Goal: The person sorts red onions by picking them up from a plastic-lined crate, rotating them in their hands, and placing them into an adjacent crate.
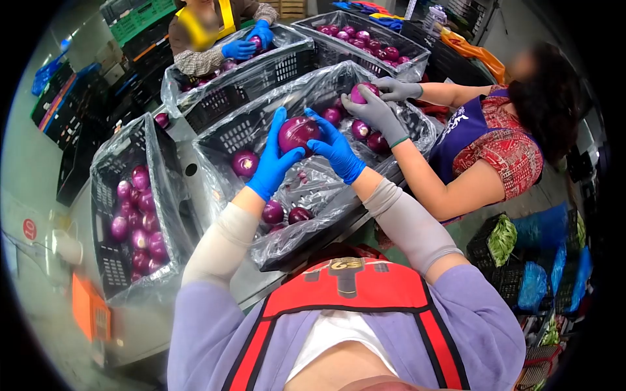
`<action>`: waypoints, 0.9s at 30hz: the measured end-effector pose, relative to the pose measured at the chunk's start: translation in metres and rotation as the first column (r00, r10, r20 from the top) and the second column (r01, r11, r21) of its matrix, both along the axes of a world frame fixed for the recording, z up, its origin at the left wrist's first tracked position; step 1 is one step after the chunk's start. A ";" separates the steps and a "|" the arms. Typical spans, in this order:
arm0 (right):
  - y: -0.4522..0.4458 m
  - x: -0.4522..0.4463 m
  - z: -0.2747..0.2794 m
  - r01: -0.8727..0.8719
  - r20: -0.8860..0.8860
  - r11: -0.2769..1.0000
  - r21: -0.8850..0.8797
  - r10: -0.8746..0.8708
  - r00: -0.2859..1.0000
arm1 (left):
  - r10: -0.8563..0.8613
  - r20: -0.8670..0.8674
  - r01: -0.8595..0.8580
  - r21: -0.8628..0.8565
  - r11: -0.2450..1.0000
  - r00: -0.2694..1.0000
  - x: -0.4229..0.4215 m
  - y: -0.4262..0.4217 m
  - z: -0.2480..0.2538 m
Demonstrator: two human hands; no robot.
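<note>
A large peeled red onion [298,134] is held up between my two blue-gloved hands, above a lined black crate [225,138]. My left hand [274,163] cups its left side, the thumb along the lower edge. On the other side, my right hand [338,151] grips it with thumb and fingers. Below lie more red onions, one by the crate's left wall [245,163] and a few near the front [273,212]. Loose bits of purple skin rest on the clear plastic liner [313,189].
At right, a co-worker's grey-gloved hands [378,111] hold another onion [363,93] over the same crate. Across from me, a second person's blue-gloved hands [246,47] work at another crate. A crate of onions [139,221] stands at left, and one more [372,45] behind.
</note>
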State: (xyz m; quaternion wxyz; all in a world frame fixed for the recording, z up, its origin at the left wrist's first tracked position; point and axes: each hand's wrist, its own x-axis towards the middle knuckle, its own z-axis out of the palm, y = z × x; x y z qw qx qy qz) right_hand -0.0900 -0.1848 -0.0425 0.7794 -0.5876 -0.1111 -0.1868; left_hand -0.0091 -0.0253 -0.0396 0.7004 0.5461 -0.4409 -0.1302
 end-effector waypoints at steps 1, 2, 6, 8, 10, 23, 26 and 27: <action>0.001 -0.001 0.000 0.013 0.012 0.999 -0.053 -0.012 1.000 | -0.004 -0.002 0.004 -0.001 1.000 1.000 0.002 0.000 -0.003; 0.002 -0.002 0.000 0.025 0.024 0.994 -0.105 -0.022 0.999 | -0.034 -0.058 0.033 -0.020 0.999 0.998 0.004 0.000 -0.005; 0.004 -0.008 0.002 0.140 -0.034 0.970 -0.201 -0.150 0.988 | -0.070 -0.342 0.106 0.088 0.990 0.937 0.006 0.001 -0.011; 0.004 -0.009 0.001 0.167 -0.043 0.961 -0.219 -0.180 0.983 | -0.058 -0.454 0.136 0.141 0.981 0.889 0.003 0.002 -0.009; 0.003 -0.009 0.002 0.287 0.132 0.885 -0.366 -0.256 0.958 | -0.090 -0.345 0.134 0.106 0.985 0.934 0.007 0.001 -0.013; 0.011 -0.017 0.018 0.065 0.087 0.991 -0.114 -0.056 0.995 | -0.050 -0.080 0.052 0.022 0.998 0.996 0.001 -0.001 -0.006; 0.009 -0.016 0.018 0.118 0.075 0.985 -0.129 -0.109 0.991 | -0.058 -0.112 0.062 0.029 0.998 0.992 -0.010 0.006 0.010; 0.008 -0.014 0.016 0.116 0.073 0.985 -0.128 -0.107 0.992 | -0.056 -0.118 0.059 0.021 0.998 0.991 -0.010 0.006 0.010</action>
